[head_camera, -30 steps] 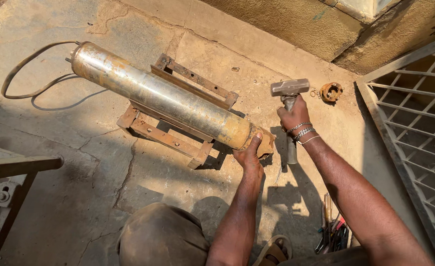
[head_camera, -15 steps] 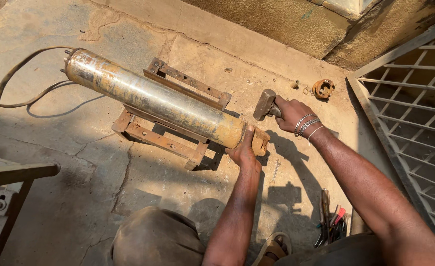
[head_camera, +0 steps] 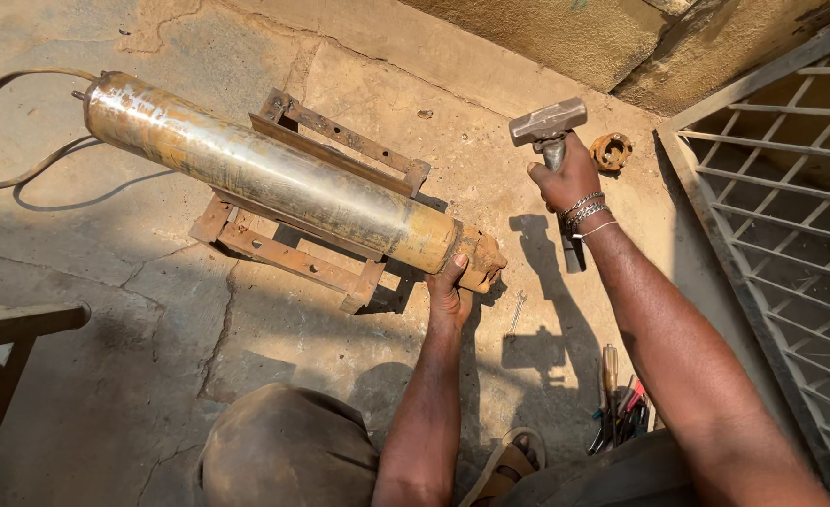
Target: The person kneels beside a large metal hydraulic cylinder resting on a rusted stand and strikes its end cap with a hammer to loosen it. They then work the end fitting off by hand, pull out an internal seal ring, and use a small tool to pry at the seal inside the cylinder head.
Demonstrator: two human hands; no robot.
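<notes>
Swinging that raised hammer [head_camera: 548,124] down looks like the chief hazard, since the left hand [head_camera: 449,293] sits right at the end of the metal cylinder [head_camera: 264,178], fingers curled under its rusty end cap [head_camera: 480,263] with the thumb up against the body; a glancing blow or a small error in aim could well land on those knuckles. The knee [head_camera: 288,451] and sandalled foot [head_camera: 504,465] are nearest the camera, and a loose pile of hand tools [head_camera: 619,408] lies on the concrete beside the foot, where a shift of weight could scatter them or trip the person. A small spanner [head_camera: 516,310] lies on the ground just beyond, near the end cap. The cylinder lies on its side across a rusty angle-iron frame [head_camera: 321,253] that merely rests on the cracked concrete floor [head_camera: 105,329], so a hard knock could roll it or slide the frame. Its cable [head_camera: 20,178] trails off from the far end and could snag. The right hand [head_camera: 565,178] is closed tight in a fist round the hammer's handle, wrist bangles showing, with the head held up, well apart from the cylinder. Farther off, a rusty flanged fitting [head_camera: 610,150] lies on the concrete, and a metal grille gate [head_camera: 781,188] stands to the right.
</notes>
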